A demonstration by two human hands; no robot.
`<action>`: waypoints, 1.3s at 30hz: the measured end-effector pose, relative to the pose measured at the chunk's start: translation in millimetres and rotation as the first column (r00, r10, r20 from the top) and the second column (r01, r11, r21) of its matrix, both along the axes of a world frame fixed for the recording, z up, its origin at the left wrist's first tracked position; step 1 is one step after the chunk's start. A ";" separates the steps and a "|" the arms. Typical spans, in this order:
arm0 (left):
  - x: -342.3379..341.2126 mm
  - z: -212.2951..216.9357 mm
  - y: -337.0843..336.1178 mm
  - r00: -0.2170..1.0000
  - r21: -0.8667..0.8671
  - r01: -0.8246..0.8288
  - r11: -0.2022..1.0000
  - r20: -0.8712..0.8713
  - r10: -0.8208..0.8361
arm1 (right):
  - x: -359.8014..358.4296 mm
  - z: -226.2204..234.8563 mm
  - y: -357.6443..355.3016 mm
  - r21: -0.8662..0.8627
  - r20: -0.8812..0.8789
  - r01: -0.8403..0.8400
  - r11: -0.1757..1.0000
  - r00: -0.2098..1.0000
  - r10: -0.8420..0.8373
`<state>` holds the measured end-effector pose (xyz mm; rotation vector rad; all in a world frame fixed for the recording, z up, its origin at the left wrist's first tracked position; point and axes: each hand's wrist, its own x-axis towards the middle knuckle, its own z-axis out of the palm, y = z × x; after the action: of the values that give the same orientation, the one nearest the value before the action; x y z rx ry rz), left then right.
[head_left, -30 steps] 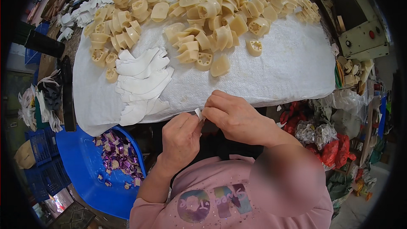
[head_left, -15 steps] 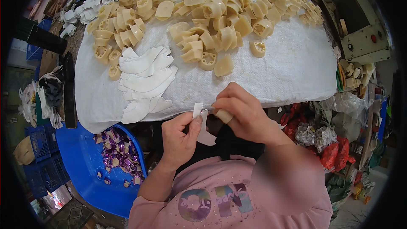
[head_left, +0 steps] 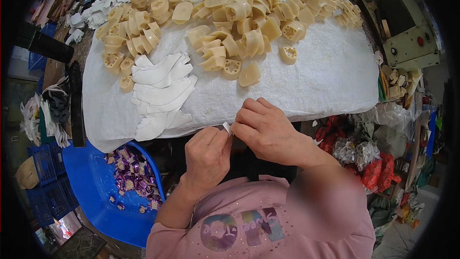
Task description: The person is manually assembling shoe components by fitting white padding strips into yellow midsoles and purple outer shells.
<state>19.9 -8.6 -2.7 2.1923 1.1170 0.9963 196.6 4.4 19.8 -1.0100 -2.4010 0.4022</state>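
My left hand is closed on a small white cover piece, thin like leather, just off the table's near edge. Only a short end of it shows above the fingers. Pressed up against that end are the curled fingers of my right hand. The beige shoe heel seen in this hand half a second ago is now hidden behind the fingers. Left of my hands, more white cover pieces lie overlapped in a stack. Beyond them are heaps of beige plastic shoe heels, some showing hollow undersides.
A white woven cloth covers the table. Below its left corner sits a blue plastic tub holding purple metallic pieces. Blue crates stand further left. Red and clear bags crowd the right side, under a pale machine housing.
My hands have come together. The right hand moved slightly down and left and turned, hiding the beige heel. Most of the white cover piece has gone from sight between my fingers.
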 end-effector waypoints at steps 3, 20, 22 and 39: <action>0.3 -0.1 -0.8 1.000 -0.044 -0.005 0.999 0.027 0.006 | 2.6 -9.1 1.7 -0.076 -0.088 -0.007 0.997 0.996 0.000; 2.9 -0.6 -0.8 0.997 -0.039 -0.026 0.999 0.074 0.029 | -1.8 -5.6 -7.8 -0.036 -0.108 0.060 0.998 0.992 -0.064; 2.8 0.5 0.0 0.998 -0.015 -0.022 1.000 0.050 0.023 | -2.8 -3.2 -7.4 -0.020 -0.085 0.056 0.998 0.995 -0.057; -2.7 -5.5 -11.5 0.971 -0.399 0.014 0.917 0.223 0.083 | 7.0 -14.0 5.2 -0.262 -0.351 -0.063 0.963 0.936 -0.034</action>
<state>17.2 -20.1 -8.2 1.6879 1.1344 0.9202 203.6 9.6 5.9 -0.9385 -2.0645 0.8600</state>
